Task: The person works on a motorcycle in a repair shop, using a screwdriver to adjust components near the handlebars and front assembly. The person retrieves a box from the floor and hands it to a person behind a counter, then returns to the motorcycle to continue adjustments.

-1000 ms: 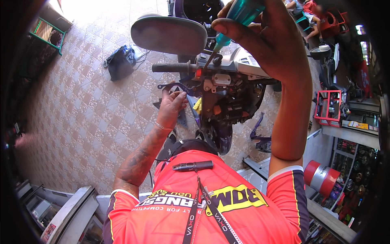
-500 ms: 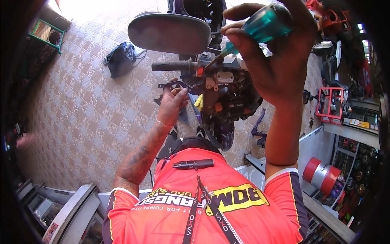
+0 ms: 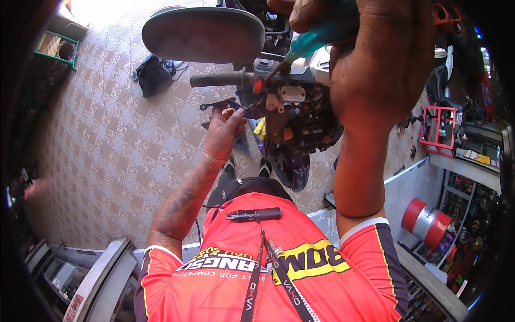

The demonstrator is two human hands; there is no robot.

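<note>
My right hand (image 3: 378,70) is raised close to the camera, its fingers wrapped round a screwdriver with a clear teal handle (image 3: 308,44). Most of the handle is hidden by the fingers. The thin shaft slants down to the left, its tip by the red switch (image 3: 258,86) on a motorbike's handlebar. My left hand (image 3: 224,129) is closed at the dark blue lever (image 3: 232,103), fingers bent up against it below the black handlebar grip (image 3: 217,79). Beside the lever's clamp sits a silver reservoir cap (image 3: 293,94).
A large oval mirror (image 3: 204,35) stands above the grip. On the tiled floor (image 3: 118,145) lies a black bag (image 3: 154,77). To the right are a red metal frame (image 3: 439,129), a red and white drum (image 3: 426,220) and glass-fronted shelves. A small dark device (image 3: 253,214) hangs on my chest.
My right hand has turned and come nearer the camera, covering more of the screwdriver handle. The shaft tip remains near the red switch. My left hand keeps its place at the lever.
</note>
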